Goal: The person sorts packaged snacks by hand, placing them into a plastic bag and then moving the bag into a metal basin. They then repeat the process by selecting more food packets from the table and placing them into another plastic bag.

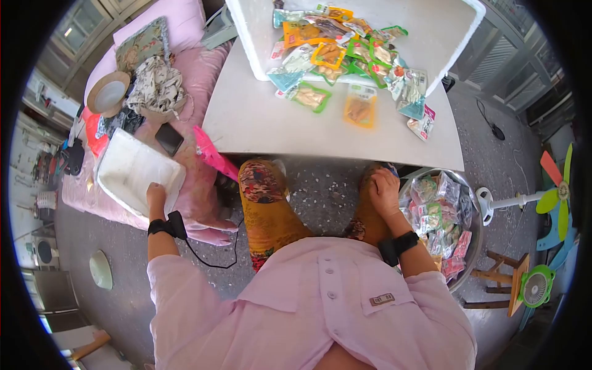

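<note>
My left hand (156, 195) is closed at the near rim of a small white foam box (120, 163), which sits tilted on the pink-covered bed; its fingertips are hidden. My right hand (384, 190) lies on my right knee, fingers laid over the brown patterned trousers (366, 213), holding nothing. In front of me, sealed snack packets with green, orange and blue edges are heaped in a large white foam box (404, 18) on its side. A green-edged packet (310, 97), an orange-edged packet (360, 110) and a pink-and-white packet (422, 123) lie on the white table (277, 132).
By my right leg stands a metal basin (477, 237) full of packets. Left, the bed (200, 102) bears a phone (168, 139), a straw hat (98, 102) and cloth. A pink bag (213, 154) touches the table's edge. Fans (536, 288) and a wooden stool (518, 280) stand right.
</note>
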